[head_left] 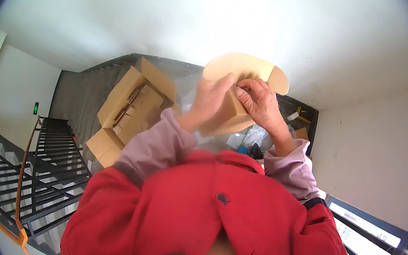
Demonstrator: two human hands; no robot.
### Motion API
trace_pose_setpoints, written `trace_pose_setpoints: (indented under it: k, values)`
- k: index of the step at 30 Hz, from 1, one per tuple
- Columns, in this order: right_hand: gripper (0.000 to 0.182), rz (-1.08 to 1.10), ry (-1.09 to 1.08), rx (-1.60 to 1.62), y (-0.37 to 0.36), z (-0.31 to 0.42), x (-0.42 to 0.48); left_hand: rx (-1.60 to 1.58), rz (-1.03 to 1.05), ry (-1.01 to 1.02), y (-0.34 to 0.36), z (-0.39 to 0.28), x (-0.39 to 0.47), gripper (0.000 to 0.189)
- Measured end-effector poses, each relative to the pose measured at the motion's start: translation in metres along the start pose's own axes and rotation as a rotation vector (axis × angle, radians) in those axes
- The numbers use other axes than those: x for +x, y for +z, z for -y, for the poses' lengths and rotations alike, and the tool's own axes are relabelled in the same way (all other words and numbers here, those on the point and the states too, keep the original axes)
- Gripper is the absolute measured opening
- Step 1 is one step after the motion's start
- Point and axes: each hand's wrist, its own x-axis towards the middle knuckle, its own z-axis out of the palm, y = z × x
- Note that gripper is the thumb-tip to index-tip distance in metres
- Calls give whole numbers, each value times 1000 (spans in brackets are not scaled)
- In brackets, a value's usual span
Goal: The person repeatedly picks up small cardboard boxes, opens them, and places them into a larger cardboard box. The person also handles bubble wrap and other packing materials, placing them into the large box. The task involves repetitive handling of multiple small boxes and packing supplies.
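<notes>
A small brown cardboard box [230, 121] is held up in front of my chest, its rounded lid flap [238, 64] raised at the far side. My left hand [210, 95] grips the box's left side, thumb pointing up near the top edge. At the top edge on the right, my right hand [260, 100] has its fingers bent over the cardboard, fingertips and thumb close together. What lies inside the box is hidden by my hands. To the left, a large open carton [139, 112] holds flat folded cardboard pieces [146, 105].
Clear plastic wrap [255, 136] and a dark bag [255, 151] lie on the floor below the box. A yellow-and-black box [304, 114] sits in the right corner. Stairs [93, 92] and a black railing with an orange handrail [21, 180] are left; a window [364, 236] is right.
</notes>
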Motion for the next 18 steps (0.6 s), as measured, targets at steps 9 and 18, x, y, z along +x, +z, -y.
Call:
trace_pose_setpoints:
  k: [9, 18]
  values:
    - [21, 138, -197, 134, -4, 19, 20, 106, -225, 136, -14, -31, 22, 25]
    - [75, 8, 269, -62, 46, -20, -28, -615, -483, 219, -78, -107, 61, 28]
